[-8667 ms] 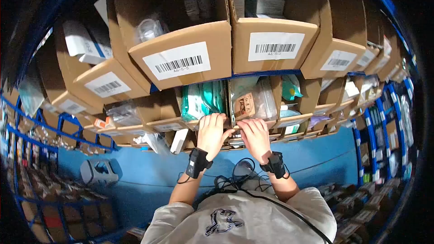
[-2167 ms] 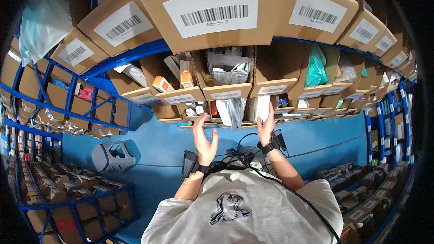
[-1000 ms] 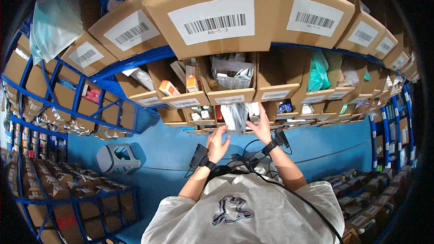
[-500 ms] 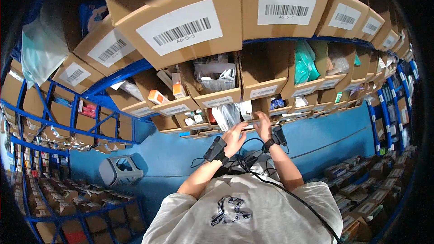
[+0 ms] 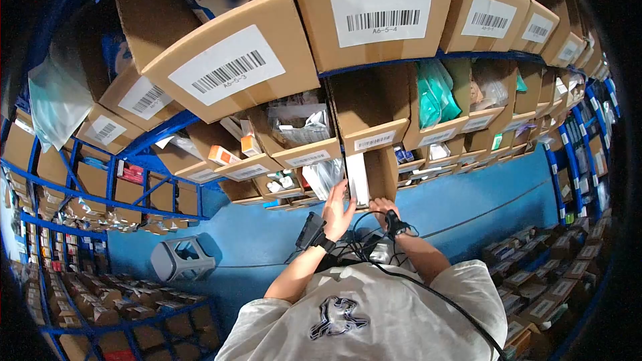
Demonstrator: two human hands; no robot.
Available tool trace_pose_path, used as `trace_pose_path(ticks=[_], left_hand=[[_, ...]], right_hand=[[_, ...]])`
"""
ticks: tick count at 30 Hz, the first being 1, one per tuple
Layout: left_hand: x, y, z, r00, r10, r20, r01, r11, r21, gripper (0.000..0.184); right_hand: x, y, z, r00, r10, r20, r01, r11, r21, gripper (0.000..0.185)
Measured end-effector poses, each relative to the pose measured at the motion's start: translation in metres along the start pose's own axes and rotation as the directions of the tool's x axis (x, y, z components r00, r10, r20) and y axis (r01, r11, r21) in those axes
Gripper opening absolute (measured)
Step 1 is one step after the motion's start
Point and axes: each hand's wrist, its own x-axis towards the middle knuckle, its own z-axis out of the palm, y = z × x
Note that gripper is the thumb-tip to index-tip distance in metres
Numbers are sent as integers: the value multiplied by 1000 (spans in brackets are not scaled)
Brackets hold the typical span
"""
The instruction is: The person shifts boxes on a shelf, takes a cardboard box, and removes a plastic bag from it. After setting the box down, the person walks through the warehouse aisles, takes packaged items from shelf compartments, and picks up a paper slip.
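My right hand (image 5: 384,207) is closed over the front edge of a cardboard bin (image 5: 382,175), which juts out from the shelf. Inside that bin, along its left side, stands a long white box (image 5: 358,179). My left hand (image 5: 339,212) is open beside the bin's left side, fingers stretched toward the shelf. Whether its fingertips touch the bin or the packets is unclear. Just beyond them, clear plastic packets (image 5: 322,178) fill the neighbouring bin. Both wrists carry black strapped devices.
Barcoded bins, among them one labelled A6-5-4 (image 5: 380,19), line the shelf above. Green plastic bags (image 5: 438,97) lie in a middle-row bin. A grey stool (image 5: 182,259) stands on the blue floor at left. Black cables (image 5: 428,283) run over my shirt.
The cardboard bin with the white box has come out toward me, my right hand now at its front edge. My left hand has shifted slightly left and down. The view has turned a little.
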Motion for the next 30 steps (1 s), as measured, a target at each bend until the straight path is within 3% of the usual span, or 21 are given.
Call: trace_pose_path(ticks=[2,3,5,9,10,12,13,15,16,20,23,24,25,27,28,29,30], left_hand=[[0,2,10,1000,-5,17,3,991,134,55],[1,5,16,996,81,40,-88,970,225,66],[4,14,31,992,126,7,-120,925,360,75],[8,25,46,1000,-10,9,5,906,423,79],[6,22,47,999,-6,-50,25,927,373,77],[3,8,49,988,-18,-154,49,978,204,68],[-2,-1,46,987,1,-163,28,984,176,60],[-14,-7,40,978,-165,-131,173,983,54,53],[-21,-13,43,975,-148,-168,166,981,100,47],[-47,-23,48,957,-251,-143,243,967,-73,41],[-46,-28,53,919,-379,-113,356,917,-181,42],[-49,-55,64,934,-311,-172,303,950,-72,39],[-48,-59,64,932,-314,-181,305,949,-75,39],[-37,-65,63,864,-498,74,501,865,-30,35],[-36,-65,66,883,-470,11,469,879,-89,31],[-33,-61,63,883,-470,8,469,879,-90,31],[-29,-56,58,878,-477,28,478,875,-82,29]], right_hand=[[-11,-5,-2,1000,12,-9,-12,999,33,11],[-16,-6,-3,1000,12,12,-13,998,57,11],[-26,-5,-1,1000,20,-4,-20,999,42,10],[-28,0,1,996,-20,-83,26,997,71,11],[-29,4,-2,1000,-15,16,14,997,76,14],[-31,9,-3,999,-27,32,24,996,82,15],[-33,11,-2,998,-35,45,31,996,82,16],[-36,13,1,995,-28,93,17,993,117,18],[-38,15,7,993,-22,120,7,991,130,19],[-48,21,10,977,-9,214,-35,979,200,19],[-46,13,7,973,28,228,-78,974,213,17],[-59,36,73,994,-98,39,91,984,150,12],[-59,33,64,993,-107,41,100,984,149,12],[-55,24,39,983,70,168,-97,982,161,11],[-56,44,66,975,85,206,-183,832,523,11],[-60,66,101,964,100,245,-259,548,795,12],[-48,67,92,891,-43,451,-250,784,568,15]])
